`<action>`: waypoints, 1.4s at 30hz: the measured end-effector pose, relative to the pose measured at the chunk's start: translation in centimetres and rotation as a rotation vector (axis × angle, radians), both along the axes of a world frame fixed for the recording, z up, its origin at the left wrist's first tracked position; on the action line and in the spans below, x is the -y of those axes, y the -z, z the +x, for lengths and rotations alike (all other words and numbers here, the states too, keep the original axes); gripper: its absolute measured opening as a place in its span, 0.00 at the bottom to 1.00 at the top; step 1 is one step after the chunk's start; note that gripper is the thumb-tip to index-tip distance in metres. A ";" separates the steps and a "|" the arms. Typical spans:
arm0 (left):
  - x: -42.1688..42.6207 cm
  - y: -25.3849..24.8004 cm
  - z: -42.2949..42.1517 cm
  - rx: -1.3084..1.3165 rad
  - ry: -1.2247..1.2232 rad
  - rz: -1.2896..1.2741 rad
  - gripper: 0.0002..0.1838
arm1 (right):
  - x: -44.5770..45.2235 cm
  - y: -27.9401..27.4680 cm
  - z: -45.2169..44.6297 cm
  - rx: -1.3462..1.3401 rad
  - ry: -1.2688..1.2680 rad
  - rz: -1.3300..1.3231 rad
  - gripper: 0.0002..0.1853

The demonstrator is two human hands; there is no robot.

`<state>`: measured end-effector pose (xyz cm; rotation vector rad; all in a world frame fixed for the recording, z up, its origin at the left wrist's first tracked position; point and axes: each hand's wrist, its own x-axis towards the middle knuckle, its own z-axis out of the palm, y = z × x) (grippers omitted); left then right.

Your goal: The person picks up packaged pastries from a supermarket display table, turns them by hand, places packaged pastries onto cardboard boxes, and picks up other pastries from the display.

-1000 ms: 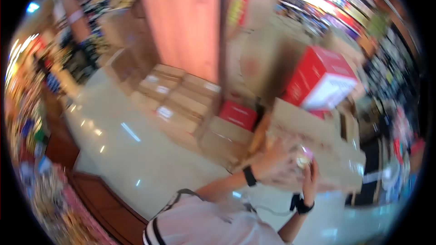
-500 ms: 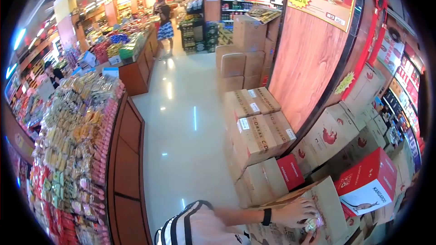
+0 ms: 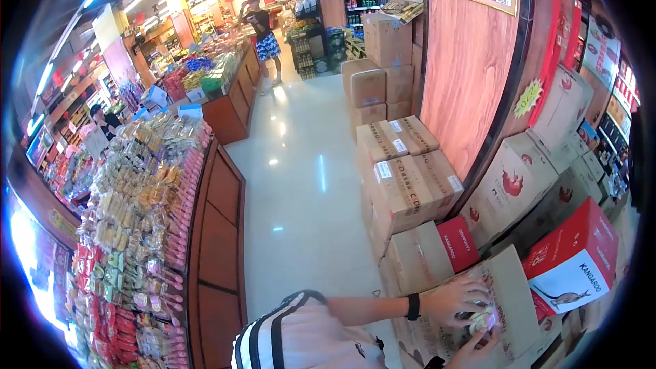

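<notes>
My left hand [image 3: 456,301] reaches in from the left, with a black band on its wrist and fingers curled over a small shiny wrapped packet [image 3: 481,321]. Pale, rounded pieces show through its wrapping; the exact kind is unclear. From below, my right hand [image 3: 474,352] pinches the lower side of the same packet, partly cut off by the frame edge. Both hands are above a large brown carton [image 3: 509,280]. A red and white KANGAROO box [image 3: 572,260] stands just right of it.
A long wooden display counter [image 3: 217,232] heaped with wrapped snacks runs along the left. Stacked cartons [image 3: 417,184] stand against a wood-panelled pillar [image 3: 471,75]. Shiny aisle floor [image 3: 294,164] lies between. A person [image 3: 263,37] stands in the far aisle; another [image 3: 102,119] is behind the counter.
The view has shifted, so the surroundings sit farther right. More of my right hand now shows at the packet. The far person has turned and stands differently.
</notes>
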<state>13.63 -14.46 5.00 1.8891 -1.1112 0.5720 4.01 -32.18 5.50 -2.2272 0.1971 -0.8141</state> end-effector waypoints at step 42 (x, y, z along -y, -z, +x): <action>0.2 1.7 -0.1 0.037 -0.005 -0.018 0.21 | 2.3 3.4 0.7 -0.031 0.061 0.138 0.28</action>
